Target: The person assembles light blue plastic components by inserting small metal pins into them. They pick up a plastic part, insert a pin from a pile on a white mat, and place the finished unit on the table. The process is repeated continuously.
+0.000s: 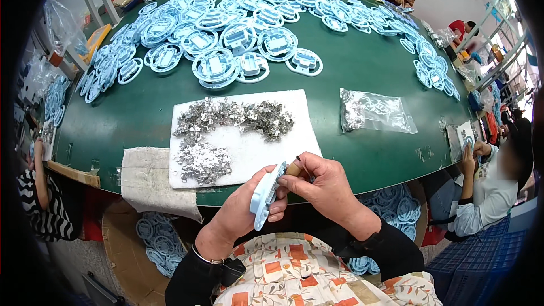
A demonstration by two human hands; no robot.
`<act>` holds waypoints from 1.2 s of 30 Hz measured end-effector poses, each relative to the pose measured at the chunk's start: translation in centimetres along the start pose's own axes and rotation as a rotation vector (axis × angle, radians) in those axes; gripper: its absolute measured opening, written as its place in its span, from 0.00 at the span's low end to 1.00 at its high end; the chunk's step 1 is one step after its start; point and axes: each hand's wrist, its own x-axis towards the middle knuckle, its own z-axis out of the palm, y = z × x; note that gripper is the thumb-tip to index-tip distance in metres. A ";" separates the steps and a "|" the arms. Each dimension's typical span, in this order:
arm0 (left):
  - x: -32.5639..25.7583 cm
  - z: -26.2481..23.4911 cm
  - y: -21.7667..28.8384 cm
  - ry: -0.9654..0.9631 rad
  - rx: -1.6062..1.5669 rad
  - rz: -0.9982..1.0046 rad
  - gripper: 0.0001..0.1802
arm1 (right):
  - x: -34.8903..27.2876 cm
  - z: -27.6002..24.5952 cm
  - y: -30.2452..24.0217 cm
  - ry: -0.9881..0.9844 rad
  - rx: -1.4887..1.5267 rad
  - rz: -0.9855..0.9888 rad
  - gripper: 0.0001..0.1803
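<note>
My left hand [241, 207] is closed round a light-blue plastic part [265, 195], a rounded piece tilted up on its edge above my lap. My right hand [328, 188] comes at the part's right side, with thumb and fingers pinched together close to its face. A tan cover or wrap [293, 168] shows at the fingers there; which finger wears it, and any small piece in the pinch, I cannot make out. Just beyond my hands, small silvery metal pieces [204, 161] lie in heaps on a white foam board [243, 158].
Many light-blue ring-shaped plastic parts [277, 44] are piled across the green table [334, 73]. A clear bag of metal pieces [377, 112] lies right of the board, a grey cloth [153, 181] left. Cardboard boxes [127, 249] of blue parts stand below. Other people [487, 181] sit around the table.
</note>
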 end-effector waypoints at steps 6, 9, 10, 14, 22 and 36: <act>0.1 -1.1 -0.9 -0.142 -0.267 -0.030 0.22 | 0.1 -0.1 1.0 -0.032 0.292 0.038 0.09; 0.3 -1.9 -1.5 -0.199 -0.391 -0.063 0.23 | -0.1 -0.2 1.2 -0.026 0.272 0.034 0.10; 0.4 -1.9 -1.7 -0.204 -0.386 -0.058 0.25 | -0.2 -0.2 0.9 -0.023 0.212 0.038 0.10; -0.1 -1.4 -1.9 -0.201 -0.306 -0.031 0.25 | -0.5 -0.5 -0.6 -0.042 0.112 0.076 0.11; -3.2 -0.9 -0.4 -0.328 -0.388 0.050 0.47 | -1.1 -1.5 0.1 -0.087 0.253 0.033 0.11; -25.9 -10.3 2.6 0.340 -0.113 0.557 0.40 | -2.6 -4.8 4.5 0.098 0.271 0.041 0.15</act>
